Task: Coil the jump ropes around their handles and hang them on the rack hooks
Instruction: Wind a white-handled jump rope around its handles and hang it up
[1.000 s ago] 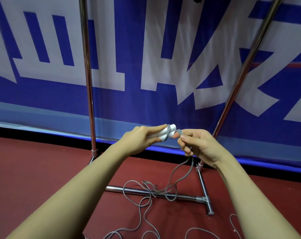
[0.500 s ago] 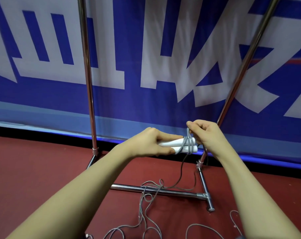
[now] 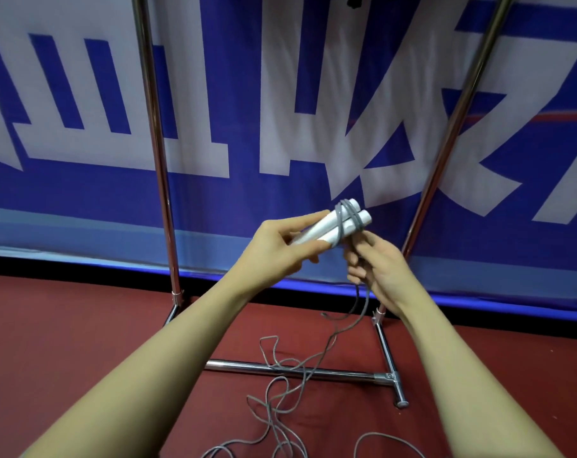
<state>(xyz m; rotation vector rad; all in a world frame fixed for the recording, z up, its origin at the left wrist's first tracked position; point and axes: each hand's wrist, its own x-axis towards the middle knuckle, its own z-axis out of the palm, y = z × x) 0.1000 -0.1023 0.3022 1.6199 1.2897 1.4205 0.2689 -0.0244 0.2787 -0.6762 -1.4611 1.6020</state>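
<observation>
Left hand (image 3: 280, 249) grips two white handles (image 3: 333, 224) side by side, tips tilted up to right. Grey rope (image 3: 345, 218) wraps few turns around handles near tips. Right hand (image 3: 374, 264) just below, fingers curled round rope. Rope hangs down, loose tangle on red floor (image 3: 82, 325) over rack (image 3: 313, 371) base bar.

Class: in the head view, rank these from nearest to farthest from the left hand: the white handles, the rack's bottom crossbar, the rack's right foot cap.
1. white handles, held in the left hand.
2. bottom crossbar, below on the floor.
3. right foot cap, lower right.
</observation>
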